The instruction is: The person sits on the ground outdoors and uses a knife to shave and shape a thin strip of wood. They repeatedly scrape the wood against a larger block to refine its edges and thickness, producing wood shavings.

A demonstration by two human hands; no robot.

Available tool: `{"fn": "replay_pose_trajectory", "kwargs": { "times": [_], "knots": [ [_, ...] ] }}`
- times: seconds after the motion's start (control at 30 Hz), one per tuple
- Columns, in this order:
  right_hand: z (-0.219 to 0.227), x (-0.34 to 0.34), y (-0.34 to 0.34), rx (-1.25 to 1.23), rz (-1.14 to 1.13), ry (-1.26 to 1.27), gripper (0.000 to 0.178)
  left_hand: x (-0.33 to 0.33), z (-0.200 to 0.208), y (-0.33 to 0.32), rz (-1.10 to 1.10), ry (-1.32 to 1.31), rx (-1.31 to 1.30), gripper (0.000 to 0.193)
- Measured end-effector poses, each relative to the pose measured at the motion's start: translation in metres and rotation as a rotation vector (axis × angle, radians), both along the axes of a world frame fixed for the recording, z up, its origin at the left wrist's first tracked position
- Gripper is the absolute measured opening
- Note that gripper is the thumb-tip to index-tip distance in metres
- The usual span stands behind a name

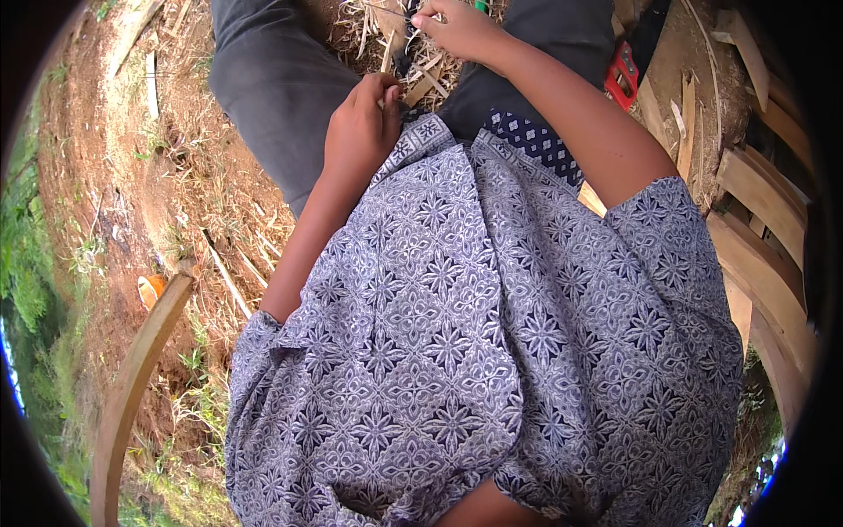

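Near the top of the head view, my right hand (461, 31) pinches the end of a thin dark rod (392, 10), which runs left from the fingertips over the wood shavings. My left hand (358, 123) rests by the inner side of my left thigh, close to the shirt hem. Its fingers are curled inward, and whatever they hold, if anything, is hidden. Between my legs lies a heap of pale wood shavings (369, 31), with dark narrow pieces partly visible in it. A bit of green (481, 5) shows beyond my right hand.
A saw with a red handle (623, 75) lies beside my right leg. Wooden boards (764, 189) are piled at the right. At the left, a long wooden plank (140, 378) rises from the lower edge, near an orange object (151, 290) on the brown soil.
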State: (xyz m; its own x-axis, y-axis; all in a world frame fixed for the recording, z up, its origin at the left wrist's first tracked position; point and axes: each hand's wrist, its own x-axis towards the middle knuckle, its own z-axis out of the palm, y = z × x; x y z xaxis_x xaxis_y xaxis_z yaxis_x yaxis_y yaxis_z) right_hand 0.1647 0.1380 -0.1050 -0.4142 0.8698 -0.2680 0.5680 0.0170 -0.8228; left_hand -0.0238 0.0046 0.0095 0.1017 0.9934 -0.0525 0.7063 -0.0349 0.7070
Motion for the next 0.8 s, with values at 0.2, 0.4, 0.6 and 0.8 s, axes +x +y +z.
{"fn": "replay_pose_trajectory", "kwargs": {
  "times": [0.2,0.4,0.6,0.8],
  "knots": [
    [0.021,0.01,-0.004,-0.712,-0.409,0.456,0.026,-0.023,0.012,0.013,0.088,-0.04,0.022,0.015],
    [0.052,-0.008,-0.026,-0.731,-0.38,0.496,0.033,-0.059,0.04,0.029,0.151,-0.014,-0.173,0.023],
    [0.064,-0.019,-0.028,-0.785,-0.412,0.55,0.028,-0.09,0.057,0.05,0.148,0.026,-0.171,0.023],
    [0.067,-0.009,-0.02,-0.774,-0.538,0.726,0.032,-0.105,0.067,0.062,0.159,0.068,-0.131,0.023]
  ]
}}
